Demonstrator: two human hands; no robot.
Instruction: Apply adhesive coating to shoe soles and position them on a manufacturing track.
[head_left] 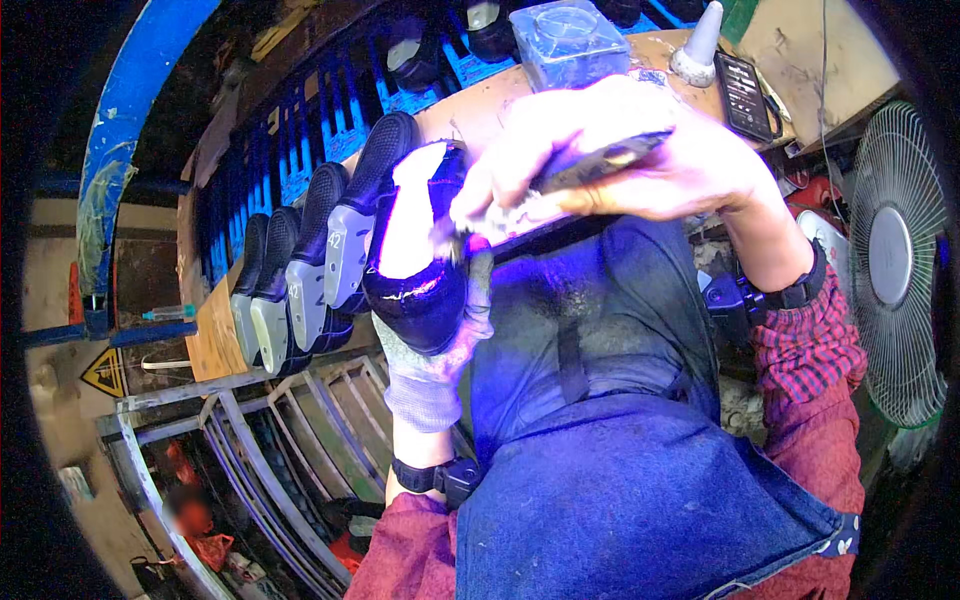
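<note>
My left hand [470,325], in a pale knitted glove, is closed around a black shoe upper [415,310] stretched over a last. Its toe points toward me and its underside, brightly lit and whitish, faces up. Over its right edge, my right hand [640,150] is bare and closed on a brush [605,160] with a dark, flat handle. The brush's working end is blurred and close to the underside's edge. Strong glare washes out part of the right hand's fingers.
Left of the shoe upper, several grey lasts [308,300] with black soles [385,150] lean in a row on the wooden bench [215,325]. Behind are blue slats [345,110], a clear plastic container [570,45], a grey cone-shaped bottle [698,45] and a phone [742,95]. A fan [890,255] stands at right, a metal rack [250,440] lower left.
</note>
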